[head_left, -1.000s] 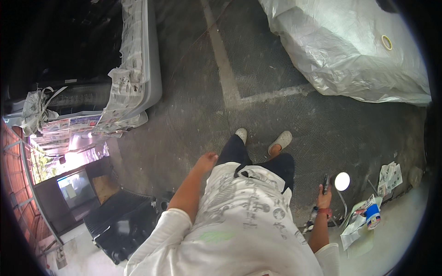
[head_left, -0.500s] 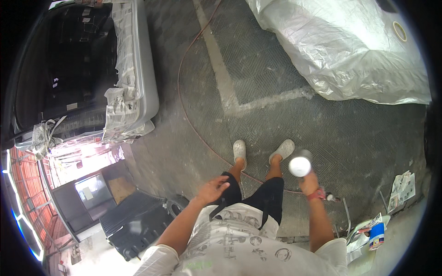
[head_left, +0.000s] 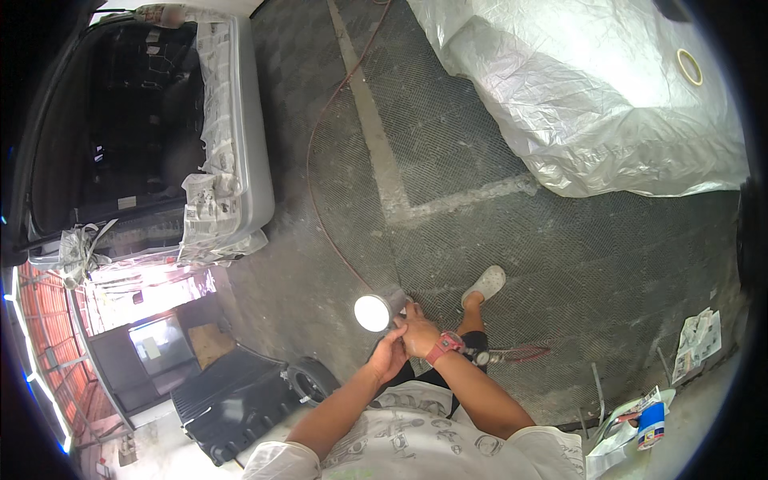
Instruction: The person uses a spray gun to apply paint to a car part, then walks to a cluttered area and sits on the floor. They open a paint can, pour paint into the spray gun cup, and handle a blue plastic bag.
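A spray gun (head_left: 394, 301) with a grey cup and a round white top is held in front of my body, left of centre. My right hand (head_left: 421, 338), with a red watch on its wrist, is closed round its grip, which is mostly hidden. My left hand (head_left: 390, 357) meets the right one, its fingers bent in against the gun just below the cup; their exact hold is partly hidden. Behind the right wrist, a small round gauge (head_left: 482, 358) sits where a red hose (head_left: 524, 353) joins.
The hose (head_left: 310, 164) curves across the dark textured floor (head_left: 320, 248). At left stands a vehicle (head_left: 258, 120) edged with newspaper; at upper right, a silver cover (head_left: 552, 104) carries a tape ring (head_left: 690, 67). A tyre (head_left: 312, 381), black panel (head_left: 232, 400) and blue-labelled can (head_left: 652, 424) lie nearer.
My right hand has swung the spray gun leftward to the middle of my body. My left hand, apart with fingers spread before, has come in to meet it. My left foot is now hidden.
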Tool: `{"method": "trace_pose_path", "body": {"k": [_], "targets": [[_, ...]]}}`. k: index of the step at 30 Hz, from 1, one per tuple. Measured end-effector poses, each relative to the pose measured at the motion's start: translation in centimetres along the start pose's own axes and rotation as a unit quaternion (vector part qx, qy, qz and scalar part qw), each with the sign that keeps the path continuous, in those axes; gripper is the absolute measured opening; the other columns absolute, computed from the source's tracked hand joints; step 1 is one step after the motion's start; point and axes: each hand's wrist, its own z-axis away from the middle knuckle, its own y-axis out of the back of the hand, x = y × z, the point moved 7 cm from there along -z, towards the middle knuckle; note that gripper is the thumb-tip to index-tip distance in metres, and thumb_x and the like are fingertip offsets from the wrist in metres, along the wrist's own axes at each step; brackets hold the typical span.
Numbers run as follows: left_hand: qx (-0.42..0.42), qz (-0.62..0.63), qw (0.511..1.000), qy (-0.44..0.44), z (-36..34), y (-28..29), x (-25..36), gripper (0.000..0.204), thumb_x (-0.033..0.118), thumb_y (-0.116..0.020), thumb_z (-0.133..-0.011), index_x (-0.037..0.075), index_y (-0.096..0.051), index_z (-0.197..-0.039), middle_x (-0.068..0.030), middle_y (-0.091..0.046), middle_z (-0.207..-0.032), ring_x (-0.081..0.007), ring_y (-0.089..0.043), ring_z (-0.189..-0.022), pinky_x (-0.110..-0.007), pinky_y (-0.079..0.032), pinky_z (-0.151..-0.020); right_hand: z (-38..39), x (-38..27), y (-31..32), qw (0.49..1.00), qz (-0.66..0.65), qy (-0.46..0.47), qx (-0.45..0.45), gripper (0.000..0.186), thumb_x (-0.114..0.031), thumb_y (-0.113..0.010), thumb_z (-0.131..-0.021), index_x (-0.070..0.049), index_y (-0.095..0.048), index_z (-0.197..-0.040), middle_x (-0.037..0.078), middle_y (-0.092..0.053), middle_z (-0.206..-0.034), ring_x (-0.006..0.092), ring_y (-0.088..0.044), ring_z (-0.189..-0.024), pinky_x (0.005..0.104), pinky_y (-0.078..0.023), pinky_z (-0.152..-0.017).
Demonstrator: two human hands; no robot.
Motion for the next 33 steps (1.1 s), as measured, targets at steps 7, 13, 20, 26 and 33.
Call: {"method": "trace_pose_path", "body": {"k": [7,13,20,26,33], "targets": [[0.079,0.057,0.994,-0.052,0.1,1.3,0.4,0.044,0.040,-0.044,-0.106,0.003,-0.050,-0.129,-0.0167,-0.054,-0.145,-0.0316,-0.055,-0.127,-0.045,-0.041,-0.112,3.9,0.4,3.4,0.988,-0.136,0.069,-0.003,0.085,-0.028,-0.080,-0.081,0.000,-0.041,-0.151,0.030,-0.035,-0.155,0.0476,-0.040,-0.142,0.0485,-0.041,-0.113],[0.059,0.058,0.994,-0.066,-0.6,2.4,2.7,0.038,0.039,-0.038,-0.107,0.008,-0.054,-0.092,-0.0215,-0.061,-0.132,-0.0331,-0.056,-0.122,-0.049,-0.041,-0.111,10.3,7.7,4.0,0.987,-0.160,-0.022,0.017,0.104,-0.057,-0.083,-0.076,0.002,-0.042,-0.151,0.032,-0.054,-0.139,0.0446,-0.053,-0.131,0.0455,-0.045,-0.109],[0.058,0.103,0.992,-0.049,-0.7,3.0,4.3,0.041,0.042,-0.038,-0.107,0.008,-0.054,-0.090,-0.0189,-0.061,-0.132,-0.0317,-0.055,-0.123,-0.048,-0.039,-0.113,12.7,8.2,3.2,0.981,-0.168,-0.087,0.037,0.081,-0.064,-0.080,-0.076,-0.006,-0.065,-0.130,0.021,-0.072,-0.112,0.0390,-0.069,-0.106,0.0447,-0.053,-0.092],[0.060,0.153,0.986,-0.042,-0.7,5.3,7.2,0.041,0.046,-0.040,-0.105,0.010,-0.053,-0.089,-0.0161,-0.062,-0.132,-0.0295,-0.056,-0.119,-0.048,-0.039,-0.112,12.8,5.2,4.2,0.984,-0.134,-0.098,0.058,0.063,-0.057,-0.079,-0.081,-0.007,-0.070,-0.119,0.017,-0.074,-0.103,0.0374,-0.071,-0.097,0.0440,-0.056,-0.083],[0.041,0.279,0.954,-0.101,-0.2,8.2,16.3,0.044,0.051,-0.051,-0.098,0.009,-0.046,-0.084,-0.0134,-0.058,-0.103,-0.0296,-0.054,-0.098,-0.053,-0.043,-0.103,9.8,0.4,5.7,0.981,-0.080,-0.137,0.112,0.034,-0.040,-0.070,-0.094,-0.010,-0.071,-0.112,0.016,-0.073,-0.090,0.0366,-0.070,-0.084,0.0456,-0.054,-0.075]]}}
